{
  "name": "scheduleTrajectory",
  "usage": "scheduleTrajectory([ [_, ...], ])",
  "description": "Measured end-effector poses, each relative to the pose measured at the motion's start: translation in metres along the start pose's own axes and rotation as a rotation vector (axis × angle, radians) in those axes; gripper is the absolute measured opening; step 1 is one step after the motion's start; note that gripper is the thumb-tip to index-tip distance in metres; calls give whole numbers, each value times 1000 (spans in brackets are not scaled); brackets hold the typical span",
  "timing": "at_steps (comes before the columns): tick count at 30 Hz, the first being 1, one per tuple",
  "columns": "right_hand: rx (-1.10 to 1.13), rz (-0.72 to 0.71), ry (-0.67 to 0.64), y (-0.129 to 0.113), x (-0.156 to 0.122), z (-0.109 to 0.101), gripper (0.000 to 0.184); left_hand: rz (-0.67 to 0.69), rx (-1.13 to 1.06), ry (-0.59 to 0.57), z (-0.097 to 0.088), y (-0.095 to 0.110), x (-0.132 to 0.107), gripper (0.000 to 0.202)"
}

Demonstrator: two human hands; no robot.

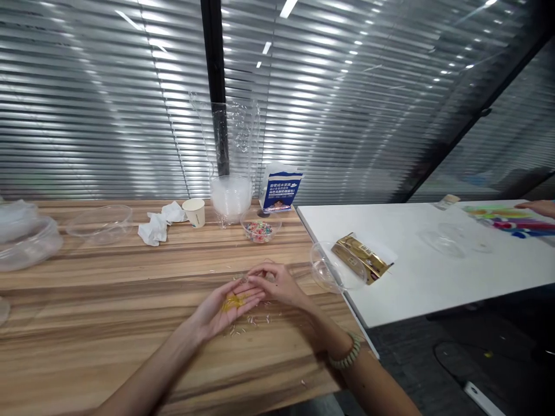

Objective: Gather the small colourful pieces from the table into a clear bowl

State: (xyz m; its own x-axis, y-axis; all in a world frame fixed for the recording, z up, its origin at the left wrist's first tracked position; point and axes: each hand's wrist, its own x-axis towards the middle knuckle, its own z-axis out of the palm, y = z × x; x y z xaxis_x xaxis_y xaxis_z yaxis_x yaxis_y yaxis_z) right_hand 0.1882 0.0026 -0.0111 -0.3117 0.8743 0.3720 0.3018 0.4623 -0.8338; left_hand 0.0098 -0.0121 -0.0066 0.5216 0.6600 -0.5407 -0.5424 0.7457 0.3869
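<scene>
My left hand (225,307) lies palm up over the wooden table, its fingers stretched toward the right. It holds a small heap of thin yellow pieces (233,301) on the palm. Over its fingertips, my right hand (274,283) is closed with its fingers bent together. Whatever is between those fingers, if anything, is too small to make out. Small clear pieces (251,319) are scattered on the table just below both hands. Behind them stands a clear bowl (277,222) with many multicoloured small pieces (259,231) inside.
A paper cup (195,213), crumpled tissues (154,229), a tub of white stuff (231,198) and a blue-white carton (281,189) stand at the back. To the right are a clear lid (321,271) and a gold wrapper (362,257). Another person's hand (537,207) is far right.
</scene>
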Motion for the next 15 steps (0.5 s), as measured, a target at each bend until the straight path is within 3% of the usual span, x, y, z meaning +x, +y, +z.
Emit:
scheduleTrajectory([
  [3, -135, 95, 86, 9, 3, -18, 9, 10, -15, 38, 1, 4, 0, 49],
  [8, -311, 233, -131, 8, 0, -42, 13, 109, -69, 101, -2, 10, 3, 48],
  [15, -453, 272, -328, 4, 0, -49, 21, 236, -97, 147, -1, 16, 2, 41],
])
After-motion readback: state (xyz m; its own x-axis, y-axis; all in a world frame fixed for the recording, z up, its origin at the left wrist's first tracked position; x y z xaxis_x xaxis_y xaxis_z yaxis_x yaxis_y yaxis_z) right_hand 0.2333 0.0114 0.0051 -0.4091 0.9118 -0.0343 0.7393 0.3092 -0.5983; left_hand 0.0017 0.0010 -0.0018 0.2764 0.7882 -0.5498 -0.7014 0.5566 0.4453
